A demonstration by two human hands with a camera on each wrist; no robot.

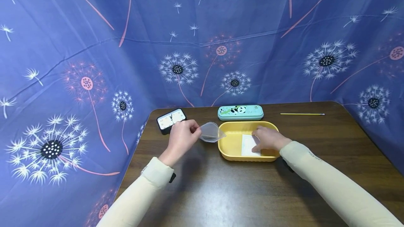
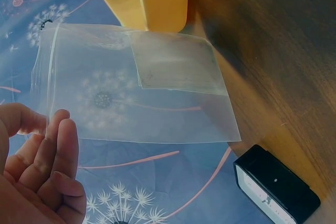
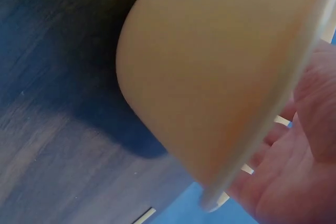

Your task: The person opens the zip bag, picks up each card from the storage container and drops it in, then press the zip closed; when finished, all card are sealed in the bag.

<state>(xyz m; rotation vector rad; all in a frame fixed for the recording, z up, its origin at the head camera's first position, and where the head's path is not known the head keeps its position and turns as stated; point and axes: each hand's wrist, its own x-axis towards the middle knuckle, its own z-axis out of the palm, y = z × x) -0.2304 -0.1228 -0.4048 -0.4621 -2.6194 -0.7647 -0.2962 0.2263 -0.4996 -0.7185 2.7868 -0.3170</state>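
Note:
My left hand (image 1: 184,134) pinches a clear zip bag (image 1: 210,132) by its zip edge, left of the basket. A greyish rectangle (image 2: 178,61) shows in or through the bag; which one I cannot tell. My right hand (image 1: 269,138) reaches over the right rim into a yellow plastic basket (image 1: 230,143). Thumb and fingers are bent at the right side of a flat white paper-like piece (image 1: 247,144) lying inside. Whether they grip it is unclear, since the basket's wall hides the fingertips in the right wrist view.
A black-cased clock (image 1: 170,119) lies face up behind my left hand. Behind the basket is a mint pencil case (image 1: 240,112) with a panda on it. A yellow pencil (image 1: 302,114) lies at the back right of the wooden table (image 1: 221,188). Blue dandelion-print cloth (image 1: 202,16) hangs behind.

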